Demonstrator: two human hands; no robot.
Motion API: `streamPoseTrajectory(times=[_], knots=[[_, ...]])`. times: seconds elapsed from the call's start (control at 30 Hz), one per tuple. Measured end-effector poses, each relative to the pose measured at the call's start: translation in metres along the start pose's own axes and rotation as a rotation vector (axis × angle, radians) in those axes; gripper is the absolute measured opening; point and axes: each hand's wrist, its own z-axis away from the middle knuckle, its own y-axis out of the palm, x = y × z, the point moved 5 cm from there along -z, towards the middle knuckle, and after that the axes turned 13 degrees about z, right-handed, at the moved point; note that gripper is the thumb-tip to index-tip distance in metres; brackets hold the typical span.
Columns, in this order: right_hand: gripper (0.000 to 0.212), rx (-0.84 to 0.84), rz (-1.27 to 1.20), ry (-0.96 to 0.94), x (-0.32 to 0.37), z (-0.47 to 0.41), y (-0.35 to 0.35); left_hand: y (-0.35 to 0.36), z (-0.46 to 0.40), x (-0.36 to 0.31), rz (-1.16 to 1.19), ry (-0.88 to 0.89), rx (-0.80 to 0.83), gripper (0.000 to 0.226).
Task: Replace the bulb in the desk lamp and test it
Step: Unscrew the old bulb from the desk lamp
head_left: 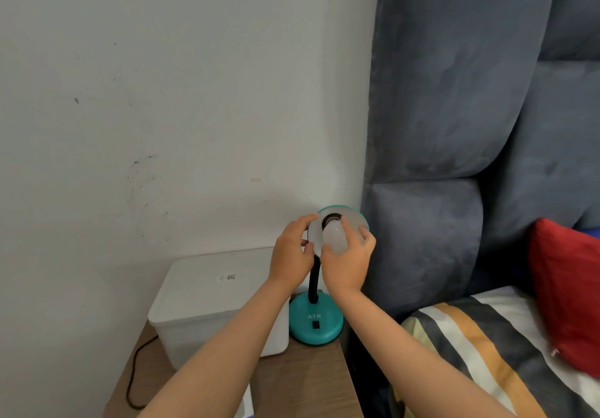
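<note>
A teal desk lamp stands on a wooden bedside table, its round base [316,323] near the table's right edge and a black gooseneck rising from it. The shade [352,219] is tipped up so its pale inside faces me. A white bulb [334,236] sits with its cap in the dark socket at the shade's centre. My right hand [349,263] wraps its fingers around the bulb from below. My left hand [292,252] grips the shade's left rim and back.
A white lidded plastic box [207,300] stands left of the lamp on the table [302,382]. A black cord [133,375] runs down the table's left side. A grey padded headboard [438,125], a striped bedsheet [480,346] and a red pillow [565,291] are to the right.
</note>
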Motion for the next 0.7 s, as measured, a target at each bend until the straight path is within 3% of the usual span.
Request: streamPoseTrajectory(times=[0.23,0.4,0.5,0.7], knots=[[0.067,-0.047,-0.302,0.392,-0.007,0.010,0.000,0.001,0.000,0.001,-0.018,0.024,0.013,0.055],[0.050,-0.021,-0.258,0.275,0.000,0.006,-0.001,-0.002,0.000,0.002,-0.041,0.039,0.009,0.055],[0.056,-0.027,-0.194,0.184,0.001,0.008,-0.002,0.000,0.000,0.002,-0.042,0.046,0.011,0.054],[0.073,-0.032,-0.318,0.435,-0.004,0.018,0.000,0.000,0.001,0.002,-0.030,0.043,-0.002,0.054]])
